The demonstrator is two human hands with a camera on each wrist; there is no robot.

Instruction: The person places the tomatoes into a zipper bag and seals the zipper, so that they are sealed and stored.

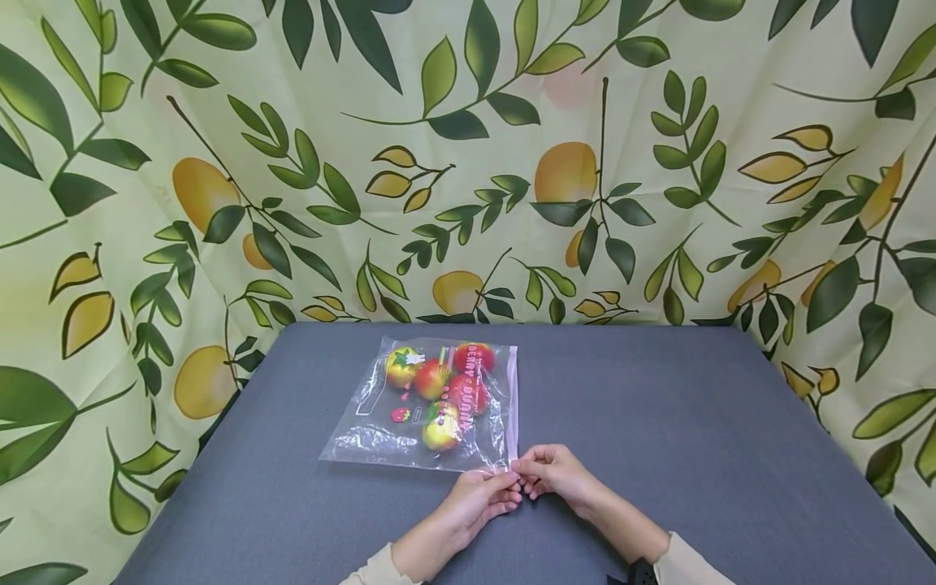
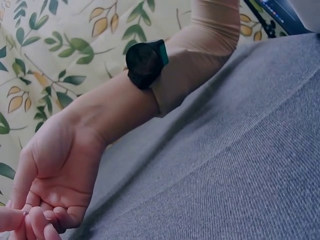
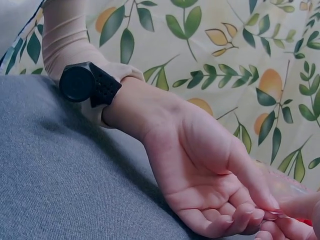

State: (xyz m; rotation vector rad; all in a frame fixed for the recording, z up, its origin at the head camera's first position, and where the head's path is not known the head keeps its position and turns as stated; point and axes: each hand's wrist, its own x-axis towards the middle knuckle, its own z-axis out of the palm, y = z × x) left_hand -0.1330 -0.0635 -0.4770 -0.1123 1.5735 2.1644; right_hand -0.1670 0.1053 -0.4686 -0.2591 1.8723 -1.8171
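A clear zip bag [image 1: 358,443] with pink print lies on the table, its pale pink zip strip [image 1: 513,390] on the right side. Inside it are several round red-and-yellow fruits [image 1: 433,379]; one shows a green star-shaped top. At the strip's near end, my left hand [image 1: 478,504] pinches the bag's corner between thumb and fingers. My right hand [image 1: 559,478] pinches the same corner from the right, fingertips close to the left ones. In the right wrist view, a thin clear edge [image 3: 274,214] shows between the fingertips; most of the bag is out of that view.
The grey cloth-covered table [image 1: 658,406] extends around the bag. Behind and beside it hangs a curtain [image 1: 468,162] printed with leaves and fruit. Black round devices [image 3: 77,82] are strapped at the wrists. A screen [image 2: 280,12] appears at the left wrist view's top corner.
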